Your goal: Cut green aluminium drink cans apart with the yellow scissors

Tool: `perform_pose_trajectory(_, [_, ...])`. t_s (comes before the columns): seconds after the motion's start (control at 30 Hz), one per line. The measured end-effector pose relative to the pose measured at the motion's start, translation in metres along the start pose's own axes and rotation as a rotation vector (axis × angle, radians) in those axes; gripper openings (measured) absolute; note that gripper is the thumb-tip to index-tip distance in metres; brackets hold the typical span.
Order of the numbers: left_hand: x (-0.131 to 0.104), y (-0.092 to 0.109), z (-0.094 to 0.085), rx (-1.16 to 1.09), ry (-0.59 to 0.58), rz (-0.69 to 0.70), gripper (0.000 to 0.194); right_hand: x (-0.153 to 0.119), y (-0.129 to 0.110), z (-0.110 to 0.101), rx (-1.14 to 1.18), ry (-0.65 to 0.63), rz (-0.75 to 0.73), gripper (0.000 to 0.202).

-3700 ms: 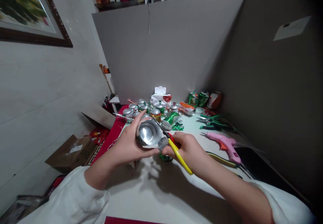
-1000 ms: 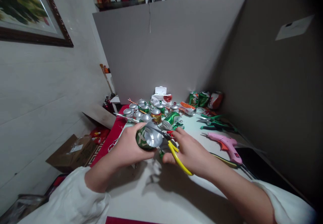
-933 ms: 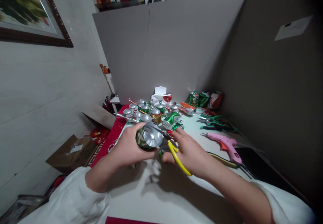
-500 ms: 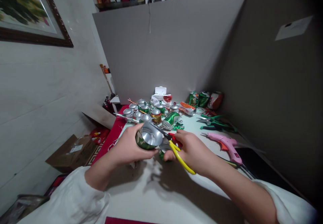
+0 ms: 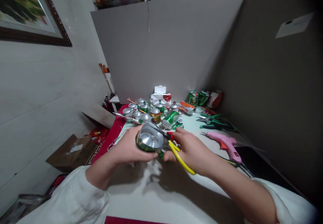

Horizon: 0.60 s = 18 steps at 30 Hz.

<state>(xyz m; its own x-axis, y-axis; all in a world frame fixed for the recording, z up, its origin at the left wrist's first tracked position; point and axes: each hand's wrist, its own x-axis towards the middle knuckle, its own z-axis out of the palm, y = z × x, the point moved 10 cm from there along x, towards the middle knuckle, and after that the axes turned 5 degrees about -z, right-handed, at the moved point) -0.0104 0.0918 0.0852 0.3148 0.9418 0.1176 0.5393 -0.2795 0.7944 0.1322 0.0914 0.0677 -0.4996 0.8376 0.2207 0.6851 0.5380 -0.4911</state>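
A cut-open green patterned can [image 5: 149, 139], silver inside, is tilted with its opening toward me. Around its left side and underneath wraps my left hand [image 5: 130, 146]. Scissors with yellow and red handles [image 5: 179, 158] are in my right hand [image 5: 190, 151], and their dark blades reach the can's upper right rim. A strip at the can's right side runs near my right thumb, partly hidden by the handles. Just beyond the can lies a green and silver can [image 5: 170, 120] on its side, beside green scraps [image 5: 178, 125].
Several small can pieces [image 5: 145, 118] stand at the back left of the white table [image 5: 131, 197]. Cans [image 5: 204, 98] line the back right. Green-handled tools [image 5: 217, 122] and a pink glue gun [image 5: 225, 144] lie right. A cardboard box [image 5: 68, 153] is at left.
The can in my left hand has tilted slightly, and the strip at its right has shifted a little. Both hands keep nearly the same place.
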Motion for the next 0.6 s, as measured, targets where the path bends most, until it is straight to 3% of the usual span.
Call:
perform_pose_trajectory(0.23, [-0.004, 0.009, -0.008, 0.019, -0.034, 0.016, 0.042, 0.000, -0.002, 0.000, 0.095, 0.052, -0.028, 0.058])
perform_pose_trajectory(0.3, [-0.005, 0.012, -0.011, 0.014, -0.014, 0.051, 0.053, 0.001, -0.001, -0.002, 0.126, 0.078, -0.025, 0.058])
perform_pose_trajectory(0.43, [-0.006, 0.014, -0.020, -0.086, 0.081, 0.096, 0.095, 0.000, 0.003, -0.007, 0.149, 0.145, 0.009, 0.059])
perform_pose_trajectory(0.6, [-0.006, 0.012, -0.019, -0.037, 0.121, 0.076, 0.113, 0.000, 0.006, -0.007, 0.128, 0.167, 0.028, 0.060])
